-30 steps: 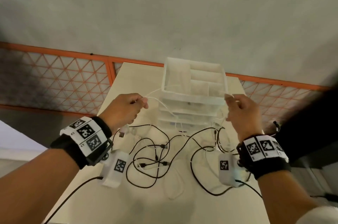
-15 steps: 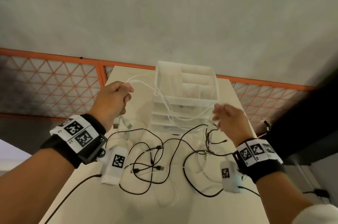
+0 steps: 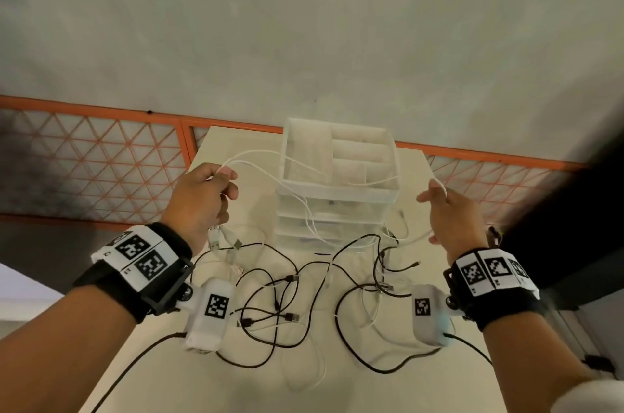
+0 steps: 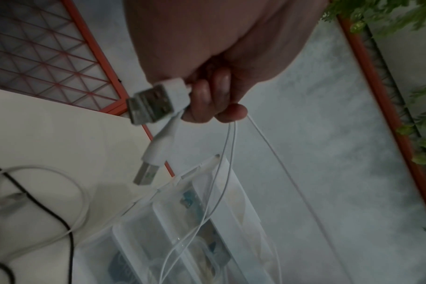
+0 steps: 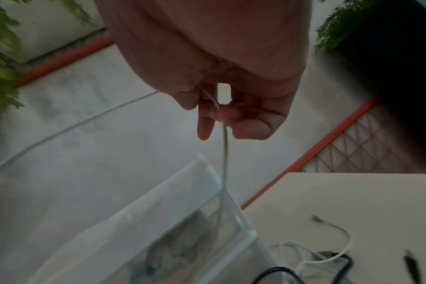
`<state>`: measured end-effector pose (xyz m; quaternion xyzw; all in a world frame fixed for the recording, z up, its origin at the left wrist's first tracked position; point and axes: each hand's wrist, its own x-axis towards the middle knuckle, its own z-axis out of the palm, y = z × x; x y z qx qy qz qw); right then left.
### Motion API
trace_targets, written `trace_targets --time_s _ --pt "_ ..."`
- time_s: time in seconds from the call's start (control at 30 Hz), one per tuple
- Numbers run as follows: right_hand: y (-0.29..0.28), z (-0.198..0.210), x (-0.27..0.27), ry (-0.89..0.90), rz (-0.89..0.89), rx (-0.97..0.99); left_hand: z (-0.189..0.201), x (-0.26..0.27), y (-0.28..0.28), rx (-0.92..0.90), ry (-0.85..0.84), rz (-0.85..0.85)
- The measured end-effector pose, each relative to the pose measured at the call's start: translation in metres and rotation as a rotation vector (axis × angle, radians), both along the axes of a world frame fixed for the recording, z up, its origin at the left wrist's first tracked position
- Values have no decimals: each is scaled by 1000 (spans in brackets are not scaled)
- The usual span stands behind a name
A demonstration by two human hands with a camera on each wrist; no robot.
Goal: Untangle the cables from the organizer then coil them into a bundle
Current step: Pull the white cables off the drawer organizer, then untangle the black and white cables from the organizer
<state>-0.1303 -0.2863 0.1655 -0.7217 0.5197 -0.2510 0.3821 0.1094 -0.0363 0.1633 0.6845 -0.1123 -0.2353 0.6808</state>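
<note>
A clear plastic drawer organizer (image 3: 337,183) stands at the table's far end. My left hand (image 3: 216,183) is raised to its left and grips white cables (image 4: 227,153). Two white USB plugs (image 4: 158,101) stick out below its fingers. My right hand (image 3: 435,196) is up at the organizer's right and pinches a thin white cable (image 5: 224,153) between thumb and fingers. That white cable (image 3: 297,162) runs from hand to hand across the organizer's open top. Tangled black cables (image 3: 287,304) lie on the table in front of the organizer (image 4: 207,230).
The cream table (image 3: 236,379) is narrow, with edges close on both sides. An orange mesh railing (image 3: 101,159) runs behind it. More loose white cable (image 5: 328,240) and black plug ends lie right of the organizer (image 5: 182,221).
My right hand has moved up and out to the right with the white cable. The cable has risen from the organizer's front to across its top. My left hand keeps its grip.
</note>
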Motion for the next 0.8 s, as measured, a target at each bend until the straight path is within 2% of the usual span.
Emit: trace_targets --time_s 0.07,0.17,0.37,0.43,0.5,0.57,0.6,0.67,0.73,0.8 --pt "-8 -6 -2 87 -26 2 -1 1 0 -7 11 8" --pt "-23 -15 -1 124 -94 -54 -2 -4 -3 -3 24 -20" --pt "-52 -18 12 19 -138 -179 -6 -12 -8 38 32 -116" --pt "-57 -27 11 -18 -41 -132 -6 -14 -7 60 19 -159" --pt "-54 -38 8 142 112 -47 -6 -17 -6 95 -18 -210" --pt "-46 -43 6 265 172 -37 -5 -19 -5 120 -56 -253" --pt "-35 -37 6 226 158 -65 -5 -20 -5 130 -77 -269" --pt "-5 -20 12 12 207 -129 -4 -24 -5 156 -132 -313" --pt "32 2 22 -116 462 -67 0 -32 -9 170 -216 -404" --pt "67 10 37 -21 757 -19 7 -45 -16 152 -328 -498"
